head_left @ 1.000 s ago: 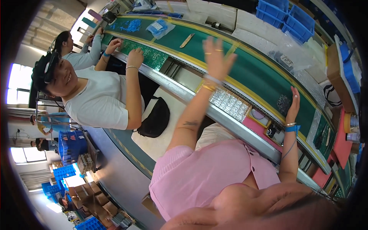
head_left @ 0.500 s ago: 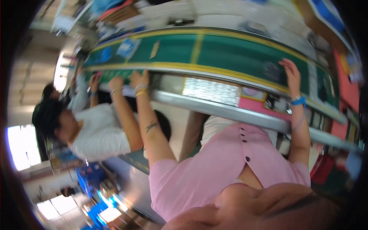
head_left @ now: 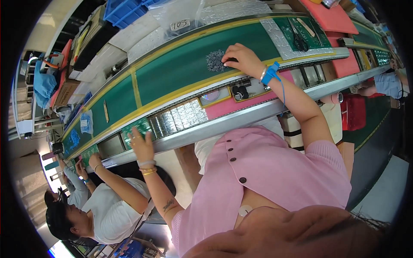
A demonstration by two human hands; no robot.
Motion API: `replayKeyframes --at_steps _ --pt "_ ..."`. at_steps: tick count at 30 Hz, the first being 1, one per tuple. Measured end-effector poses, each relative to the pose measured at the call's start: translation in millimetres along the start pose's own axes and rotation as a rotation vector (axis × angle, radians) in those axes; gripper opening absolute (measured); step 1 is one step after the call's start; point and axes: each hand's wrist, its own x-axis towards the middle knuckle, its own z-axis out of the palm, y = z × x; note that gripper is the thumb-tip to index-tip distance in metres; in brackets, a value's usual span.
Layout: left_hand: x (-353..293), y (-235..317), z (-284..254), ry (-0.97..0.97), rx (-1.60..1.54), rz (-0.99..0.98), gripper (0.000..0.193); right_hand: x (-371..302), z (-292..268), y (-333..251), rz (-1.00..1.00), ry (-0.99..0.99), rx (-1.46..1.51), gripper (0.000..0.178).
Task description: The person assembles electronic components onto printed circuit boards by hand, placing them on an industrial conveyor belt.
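My right hand (head_left: 243, 61) reaches over the green work surface (head_left: 180, 64), fingers bent together in a pinch at the edge of a pile of small grey parts (head_left: 214, 61). Whatever is between its fingertips is too small to make out. A blue wrist strap (head_left: 270, 73) with a cord circles that wrist. My left hand (head_left: 142, 147) is stretched out, fingers apart, at a green circuit board (head_left: 137, 127) on the front rail. It is slightly blurred, and part of the board is hidden behind it.
Black-handled scissors (head_left: 300, 42) and a flat wooden stick (head_left: 306, 27) lie on a green sheet at right. Silver strips (head_left: 178, 119) and a small tray of dark parts (head_left: 246, 91) line the rail. A co-worker in white (head_left: 116, 206) sits close at left. Blue crates (head_left: 124, 13) stand behind.
The view has swung to the right. My left hand has come away from beside the co-worker's hands to a green board in front of me. My right hand's fingers have closed at the grey pile.
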Motion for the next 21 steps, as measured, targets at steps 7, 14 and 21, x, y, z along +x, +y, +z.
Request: replayKeyframes --at_steps 7,14,21 --pt "-42 147 -10 -0.141 -0.196 0.517 0.077 3 8 2 -0.070 -0.003 -0.043 0.012" --pt "31 227 -18 0.043 -0.511 0.794 0.043 -2 12 5 -0.106 0.113 -0.054 0.009" --pt "97 254 7 0.143 -0.534 0.703 0.015 -1 9 3 -0.066 0.091 -0.106 0.012"
